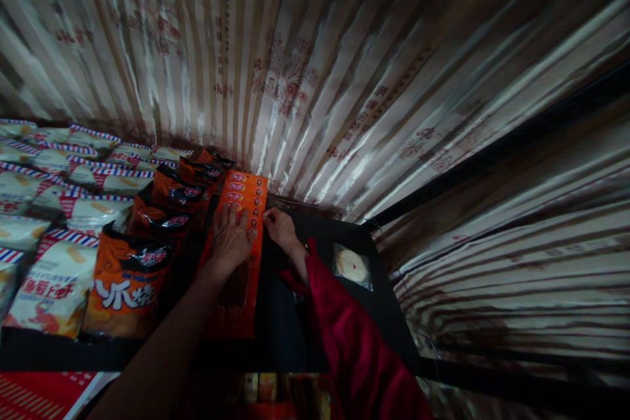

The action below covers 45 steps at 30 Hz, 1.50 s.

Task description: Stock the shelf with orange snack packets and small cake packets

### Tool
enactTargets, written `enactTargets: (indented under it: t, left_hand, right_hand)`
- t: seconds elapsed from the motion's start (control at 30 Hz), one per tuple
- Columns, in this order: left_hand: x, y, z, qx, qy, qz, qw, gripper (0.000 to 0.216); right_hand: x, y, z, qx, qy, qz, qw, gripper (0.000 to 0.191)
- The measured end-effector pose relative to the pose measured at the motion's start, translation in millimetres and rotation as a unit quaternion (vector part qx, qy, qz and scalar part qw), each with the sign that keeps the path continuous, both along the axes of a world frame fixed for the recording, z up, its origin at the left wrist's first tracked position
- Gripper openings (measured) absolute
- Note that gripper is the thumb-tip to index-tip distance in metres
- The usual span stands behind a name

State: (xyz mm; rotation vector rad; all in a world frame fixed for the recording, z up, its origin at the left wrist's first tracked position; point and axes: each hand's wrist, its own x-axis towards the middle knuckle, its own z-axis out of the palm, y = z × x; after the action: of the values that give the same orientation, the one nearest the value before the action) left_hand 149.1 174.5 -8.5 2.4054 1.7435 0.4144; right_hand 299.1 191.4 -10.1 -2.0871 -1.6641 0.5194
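My left hand lies flat, fingers spread, on the overlapping orange packets; my right hand has its fingertips at their right edge, whether pinching I cannot tell. The packets lie on the black shelf, beside puffy snack bags. They look light, floppy, slick: best held by the edges.

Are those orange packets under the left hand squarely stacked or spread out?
Spread out, overlapping, it seems: the orange packets show the same logo repeated in steps beyond the left hand.
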Motion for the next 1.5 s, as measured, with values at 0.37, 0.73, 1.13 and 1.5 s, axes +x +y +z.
enactTargets:
  t: [0.37, 0.73, 1.13, 1.5]
  left_hand:
    - [-1.5, -0.1, 2.9, -0.011, 0.000, -0.007, 1.000, 0.054]
    - [-2.2, -0.1, 5.8, -0.020, 0.009, -0.009, 1.000, 0.056]
    - [-3.0, -0.1, 3.5, -0.017, 0.000, -0.015, 1.000, 0.057]
    - [-5.4, -0.4, 2.3, 0.002, -0.016, -0.024, 1.000, 0.053]
  right_hand:
    - [-4.7, -1.2, 1.6, -0.022, -0.044, 0.004, 0.999, 0.014]
    - [-6.1, -2.7, 3.9, -0.025, -0.052, 0.002, 0.998, 0.014]
    - [-4.9, -1.6, 0.8, -0.018, -0.040, -0.010, 0.999, 0.014]
    - [-5.0, -1.2, -2.7, -0.004, -0.012, -0.034, 0.999, 0.012]
